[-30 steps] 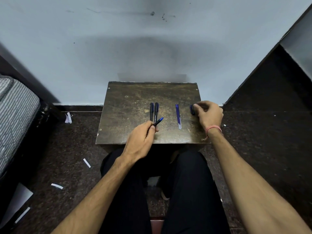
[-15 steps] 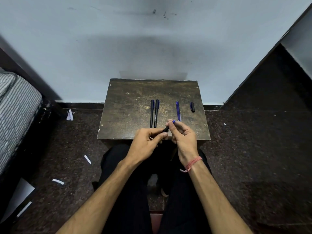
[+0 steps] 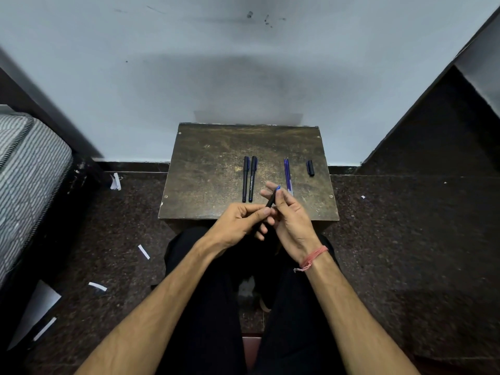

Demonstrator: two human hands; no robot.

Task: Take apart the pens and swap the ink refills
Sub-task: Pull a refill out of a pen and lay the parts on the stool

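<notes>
Both hands meet over the near edge of a small wooden table [image 3: 216, 169]; the left hand [image 3: 238, 226] has thumb and fingers curled round the lower part of a dark pen [image 3: 270, 203]; the right hand [image 3: 290, 220] takes hold of the same pen near its blue tip, thumb against it, some fingers stretched out. The pen slants up toward the right; on the table beyond lie two capped black pens [image 3: 249, 178] side by side, touching or nearly so; to their right a blue refill [image 3: 287, 173]; further right, well apart, a short black cap [image 3: 310, 168].
</notes>
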